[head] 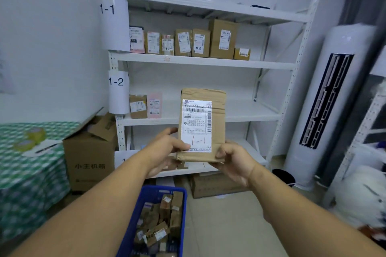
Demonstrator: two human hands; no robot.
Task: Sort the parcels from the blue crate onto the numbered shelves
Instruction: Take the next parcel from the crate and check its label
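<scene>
Head view: left hand (pixel 167 148) has its thumb flat on the front lower-left corner of the parcel (pixel 203 94), with the other fingers curled behind it and mostly hidden. The right hand (pixel 231 160) pinches the lower-right corner, thumb on the front edge and fingers wrapped underneath. Both hands are clamped on this one parcel.

It is held upright in the air, in front of shelf 1-2 (pixel 240 118) and above and beyond the blue crate (pixel 133 223). Its label (pixel 197 125) faces the camera, with "1-1" handwritten near the bottom.

Handling guess: a brown paper wrap, creased at the top, so probably light and only semi-stiff. The paper should grip fine, though the glossy label may be slicker. It is best held by the lower corners or side edges as now, and one hand would likely do.

The target looks like shelf 1-1 (pixel 204 62), higher up. A row of boxes (pixel 183 43) fills its left and middle, and bare board shows to their right. More parcels sit in the crate.
</scene>
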